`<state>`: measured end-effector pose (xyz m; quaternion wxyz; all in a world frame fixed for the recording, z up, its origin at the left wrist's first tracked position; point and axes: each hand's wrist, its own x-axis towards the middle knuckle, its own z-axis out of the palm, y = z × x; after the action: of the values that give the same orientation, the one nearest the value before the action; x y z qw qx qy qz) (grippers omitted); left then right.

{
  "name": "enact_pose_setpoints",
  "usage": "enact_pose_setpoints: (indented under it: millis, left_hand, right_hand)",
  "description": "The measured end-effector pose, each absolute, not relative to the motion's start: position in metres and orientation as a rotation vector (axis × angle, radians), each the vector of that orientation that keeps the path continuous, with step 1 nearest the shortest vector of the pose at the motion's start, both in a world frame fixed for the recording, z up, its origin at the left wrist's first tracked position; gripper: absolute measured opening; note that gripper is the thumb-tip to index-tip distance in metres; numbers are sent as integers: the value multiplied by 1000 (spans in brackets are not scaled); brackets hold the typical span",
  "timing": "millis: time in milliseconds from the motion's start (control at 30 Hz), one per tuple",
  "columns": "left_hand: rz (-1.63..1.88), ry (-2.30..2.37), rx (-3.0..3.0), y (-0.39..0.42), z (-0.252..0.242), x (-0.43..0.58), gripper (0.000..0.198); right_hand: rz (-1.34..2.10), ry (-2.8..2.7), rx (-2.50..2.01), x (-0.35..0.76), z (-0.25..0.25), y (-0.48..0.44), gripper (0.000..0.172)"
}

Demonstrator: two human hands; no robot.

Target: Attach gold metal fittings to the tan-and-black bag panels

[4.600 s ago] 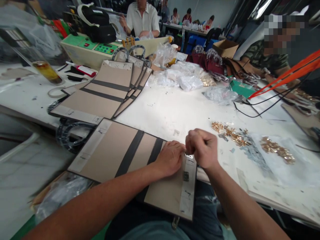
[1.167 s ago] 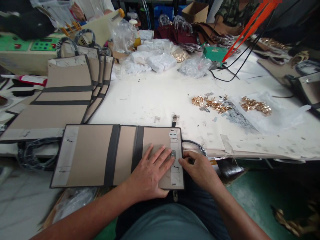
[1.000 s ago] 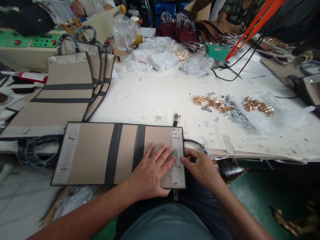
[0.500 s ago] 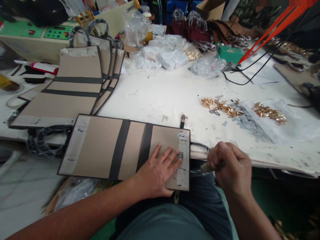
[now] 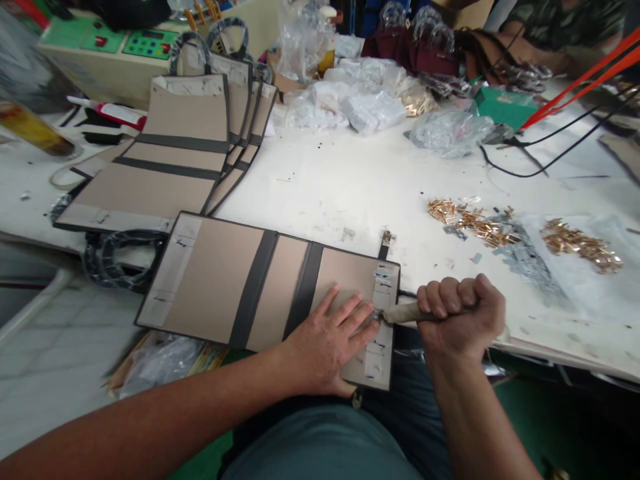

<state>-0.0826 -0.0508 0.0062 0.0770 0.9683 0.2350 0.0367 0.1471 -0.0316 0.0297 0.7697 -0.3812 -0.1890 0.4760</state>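
Observation:
An unfolded beige bag panel (image 5: 220, 280) with dark edging and two dark cross bands lies in front of me, partly over the table edge. My left hand (image 5: 330, 340) rests flat on its right part, fingers spread toward the end strip. Small metal plates (image 5: 383, 274) sit on that pale strip. My right hand (image 5: 457, 313) is a fist around a bar-like hand tool (image 5: 405, 313) with a pale wrapped shaft. Its tip meets the strip just beyond my left fingertips; what it touches there is partly hidden. A dark strap with a metal clasp (image 5: 386, 240) sticks out at the panel's far edge.
Similar bag panels (image 5: 170, 187) with wrapped handles are stacked at the left. Gold metal fittings (image 5: 473, 223) and grey plates lie on the white table (image 5: 320, 180) at the right. Plastic-wrapped packets (image 5: 375, 110) are behind, near a green box (image 5: 505, 107). A person sits at the far right.
My right hand has swung the tool up and left, from beside the panel onto its end strip. My left hand stays flat on the panel. The whole view has shifted slightly.

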Motion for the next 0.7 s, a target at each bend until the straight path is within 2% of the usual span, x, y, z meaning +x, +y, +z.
enact_pose_setpoints:
  millis: [233, 433, 700]
  left_hand:
    - [136, 702, 2872, -52, 6, -83, 96]
    - [203, 782, 2822, -59, 8, -84, 98]
    - [242, 819, 2832, -66, 1, -85, 101]
  right_hand:
    - [994, -710, -831, 119, 40, -37, 41]
    - [1001, -1294, -1122, 101, 49, -36, 52]
    - [941, -1227, -969, 99, 77, -30, 53]
